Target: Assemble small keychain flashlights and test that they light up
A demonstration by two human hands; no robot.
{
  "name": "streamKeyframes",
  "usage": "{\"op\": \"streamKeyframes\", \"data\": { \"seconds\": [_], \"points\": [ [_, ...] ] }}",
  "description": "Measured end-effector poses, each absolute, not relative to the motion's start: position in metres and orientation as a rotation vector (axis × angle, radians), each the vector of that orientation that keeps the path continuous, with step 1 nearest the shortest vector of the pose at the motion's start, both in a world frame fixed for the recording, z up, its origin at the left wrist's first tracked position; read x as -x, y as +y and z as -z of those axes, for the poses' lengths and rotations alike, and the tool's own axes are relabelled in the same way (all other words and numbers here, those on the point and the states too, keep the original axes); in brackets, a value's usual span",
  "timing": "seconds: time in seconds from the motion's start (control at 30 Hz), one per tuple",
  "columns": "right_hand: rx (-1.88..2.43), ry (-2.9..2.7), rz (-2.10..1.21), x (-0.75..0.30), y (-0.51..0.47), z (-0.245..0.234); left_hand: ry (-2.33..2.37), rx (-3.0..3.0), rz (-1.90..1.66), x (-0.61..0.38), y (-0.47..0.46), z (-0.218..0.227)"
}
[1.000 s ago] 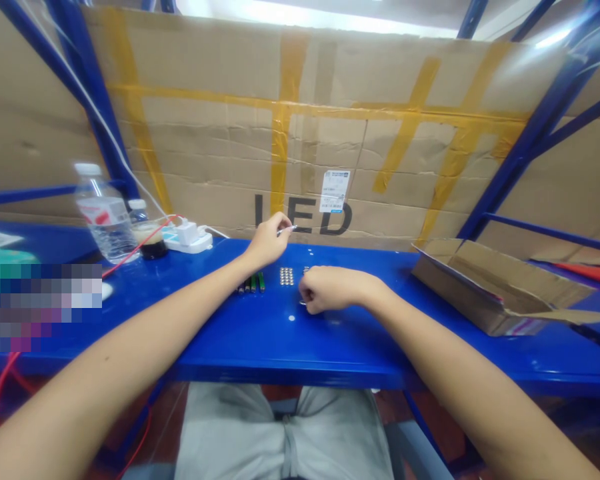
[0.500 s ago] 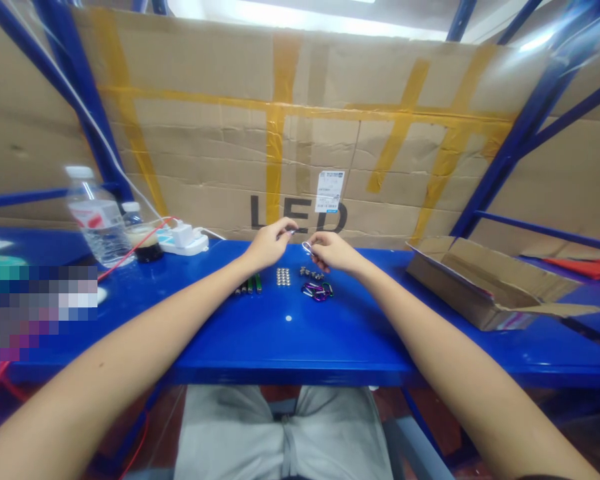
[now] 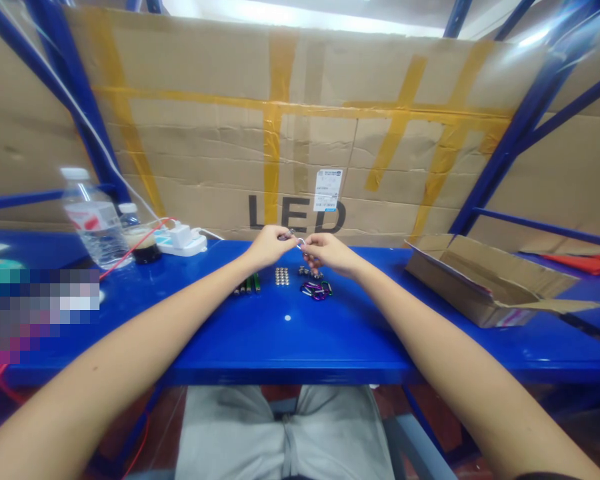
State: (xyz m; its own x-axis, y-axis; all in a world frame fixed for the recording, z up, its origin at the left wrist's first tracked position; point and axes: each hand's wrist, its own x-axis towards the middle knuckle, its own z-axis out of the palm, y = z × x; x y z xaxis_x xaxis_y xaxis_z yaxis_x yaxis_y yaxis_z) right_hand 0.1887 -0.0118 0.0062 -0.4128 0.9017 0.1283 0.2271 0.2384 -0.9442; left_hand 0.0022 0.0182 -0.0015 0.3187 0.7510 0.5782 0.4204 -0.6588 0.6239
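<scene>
My left hand point(image 3: 270, 245) and my right hand point(image 3: 326, 252) meet above the blue table point(image 3: 290, 340), fingertips pinched together on a small metal part point(image 3: 293, 237) between them. Below them lie a row of small dark green cylinders point(image 3: 248, 285), a cluster of small silver pieces point(image 3: 282, 276), a few loose metal bits point(image 3: 310, 272) and several coloured carabiner clips point(image 3: 317, 290). A tiny white dot point(image 3: 287, 317) sits nearer me on the tabletop.
A water bottle point(image 3: 94, 220), a smaller dark bottle point(image 3: 139, 235) and a white power strip point(image 3: 181, 239) with cables stand at the left. An open cardboard box point(image 3: 485, 283) lies at the right. A taped cardboard sheet point(image 3: 300, 133) walls the back.
My right hand lifted from the clips on the table, picked up a small metal piece and came up to meet my left hand. The left hand stayed raised with its small part.
</scene>
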Motion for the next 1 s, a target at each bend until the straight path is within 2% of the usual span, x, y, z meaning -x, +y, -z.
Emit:
{"op": "streamKeyframes", "data": {
  "seconds": [0.2, 0.63, 1.0],
  "points": [
    [0.968, -1.765, -1.524, -0.193, -0.01, -0.005, 0.941, -2.236, -1.202, -0.003, 0.017, 0.001],
    [0.813, -1.224, -2.012, -0.198, -0.005, -0.011, 0.916, -2.304, -1.247, 0.002, 0.018, -0.005],
    [0.773, -1.156, -2.121, -0.202, 0.003, -0.009, 0.874, -2.374, -1.268, 0.002, 0.016, -0.007]
  ]
}}
